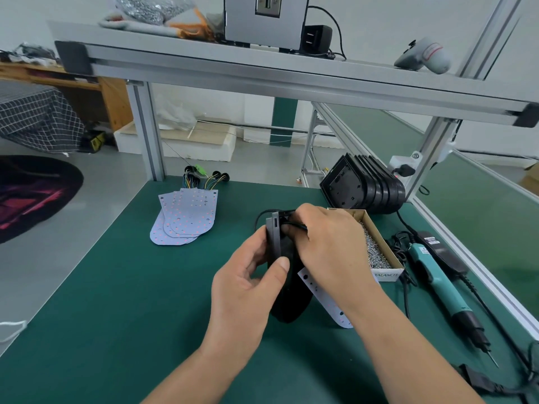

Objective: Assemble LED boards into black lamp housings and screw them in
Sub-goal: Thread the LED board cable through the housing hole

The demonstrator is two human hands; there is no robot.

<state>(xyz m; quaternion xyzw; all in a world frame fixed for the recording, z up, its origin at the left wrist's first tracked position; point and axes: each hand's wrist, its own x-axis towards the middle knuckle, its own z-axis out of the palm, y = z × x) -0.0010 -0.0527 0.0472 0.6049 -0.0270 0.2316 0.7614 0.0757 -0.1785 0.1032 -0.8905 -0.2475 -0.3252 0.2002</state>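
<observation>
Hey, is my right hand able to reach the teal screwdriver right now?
Likely yes, once freed: the right hand pinches wires at the black housing, but the screwdriver lies uncovered just to its right.

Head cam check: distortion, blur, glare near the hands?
Head view: wide-angle stretch toward the corners; light soft, shadows faint, no glare on the green mat; left hand, right hand, black housing and its wire look sharp; far room softer.

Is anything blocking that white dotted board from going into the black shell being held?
Nothing separate that I can see. The LED board sits right beside the black housing that the left hand grips. Only the right hand and the black wires it pinches sit at the housing's top.
</observation>
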